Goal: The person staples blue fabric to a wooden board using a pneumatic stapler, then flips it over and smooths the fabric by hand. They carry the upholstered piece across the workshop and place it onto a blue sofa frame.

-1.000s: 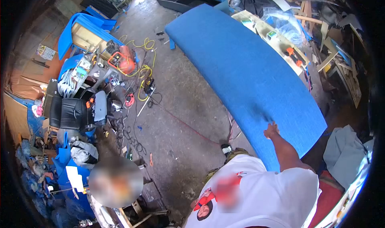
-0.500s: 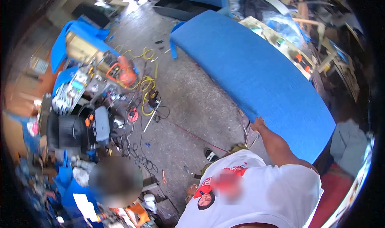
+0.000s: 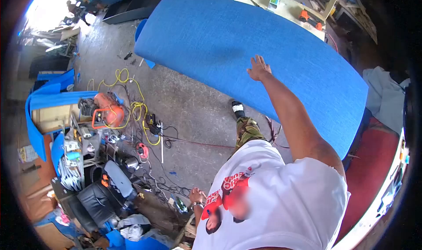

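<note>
A long blue fabric-covered panel (image 3: 198, 34) with a curved outline stretches across the upper and right part of the view. My right hand (image 3: 259, 68) is over its surface, palm down with fingers spread, and holds nothing. My right arm reaches across the panel's near edge. Low beside my body, my left hand (image 3: 196, 196) wears a wristband; its fingers are loosely bent and nothing shows in them. My shoe (image 3: 237, 107) stands on the floor near the panel's long edge.
An orange compressor (image 3: 110, 111) and a yellow hose (image 3: 140, 106) lie at left, with cables on the floor. Below are a black padded seat (image 3: 100, 202) and clutter. Behind the panel stands a worktable (image 3: 288, 8) with an orange-handled tool (image 3: 304, 16). Red upholstery (image 3: 371, 162) lies at right.
My right hand has moved from the panel's near edge to over its top, fingers now spread. My view has turned, and my foot and trouser leg show more beside the panel.
</note>
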A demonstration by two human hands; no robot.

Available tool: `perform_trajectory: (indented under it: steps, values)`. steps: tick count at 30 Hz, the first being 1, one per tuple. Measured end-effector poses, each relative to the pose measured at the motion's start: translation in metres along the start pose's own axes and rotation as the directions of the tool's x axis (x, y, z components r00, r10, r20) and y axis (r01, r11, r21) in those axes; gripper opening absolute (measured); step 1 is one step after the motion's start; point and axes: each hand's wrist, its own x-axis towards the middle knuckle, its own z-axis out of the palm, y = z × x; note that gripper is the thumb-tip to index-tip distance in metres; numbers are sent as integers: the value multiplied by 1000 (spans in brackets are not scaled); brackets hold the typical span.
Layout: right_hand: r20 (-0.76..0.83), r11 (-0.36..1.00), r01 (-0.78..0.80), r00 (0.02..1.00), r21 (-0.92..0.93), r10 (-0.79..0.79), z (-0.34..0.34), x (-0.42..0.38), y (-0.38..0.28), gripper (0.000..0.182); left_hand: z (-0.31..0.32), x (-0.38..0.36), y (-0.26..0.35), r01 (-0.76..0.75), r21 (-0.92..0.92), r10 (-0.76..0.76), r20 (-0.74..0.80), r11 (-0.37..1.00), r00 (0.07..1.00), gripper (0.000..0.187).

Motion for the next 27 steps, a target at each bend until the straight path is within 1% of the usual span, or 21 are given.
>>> perform_trajectory:
  steps: [1,2,4,7,10,11,13,14,15,16,17,19,20,21,23,24,27]
  values:
    - [9,1000,-15,1000,-22,16,1,24,3,77,-10,10,29,94,-203,-108,-59,975,992,29]
    - [30,999,-19,999,-42,21,0,44,5,77,-23,17,51,146,-229,-165,-64,962,984,29]
    - [75,996,-32,996,-80,38,-4,69,8,79,-42,28,91,199,-235,-216,-48,951,975,29]
    - [143,995,-45,988,-89,58,-5,88,9,79,-68,50,147,222,-194,-228,-5,955,974,29]
    - [269,995,-78,959,-66,93,-17,102,7,79,-92,75,186,238,-158,-236,33,958,971,29]
    - [268,991,-109,955,-82,127,-5,100,4,80,-102,83,194,235,-145,-232,39,961,972,30]
    - [202,981,-156,963,-119,178,8,113,-2,81,-122,107,212,209,-141,-209,14,968,978,30]
    - [183,988,-138,972,-68,148,-6,105,-2,77,-133,117,218,204,-163,-207,2,965,978,30]
    - [160,993,-117,980,-24,119,-9,93,-4,74,-146,120,220,252,-331,-267,-1,909,964,31]
    - [119,996,-90,989,14,88,-14,87,-3,71,-157,139,222,275,-500,-315,3,821,949,32]
    - [79,997,-60,995,44,57,-20,81,-1,69,-161,156,227,289,-654,-362,25,699,932,33]
    - [4,975,94,995,203,-97,-32,31,-30,60,-184,162,251,161,-539,-266,-122,827,956,40]
    - [20,956,165,984,244,-175,-22,5,-48,58,-196,164,264,92,-467,-203,-193,880,960,43]
    - [18,930,238,967,280,-253,-14,-13,-62,56,-203,165,266,127,-404,-204,-153,906,967,45]
    - [87,910,277,945,308,-316,-3,-36,-82,57,-219,180,273,167,-264,-195,-83,950,977,49]
    - [117,898,296,930,326,-349,1,-36,-90,58,-221,189,264,155,-236,-169,-41,959,985,50]
    - [-17,922,285,957,261,-291,9,-3,-103,60,-233,208,250,105,-114,-109,-23,988,994,49]
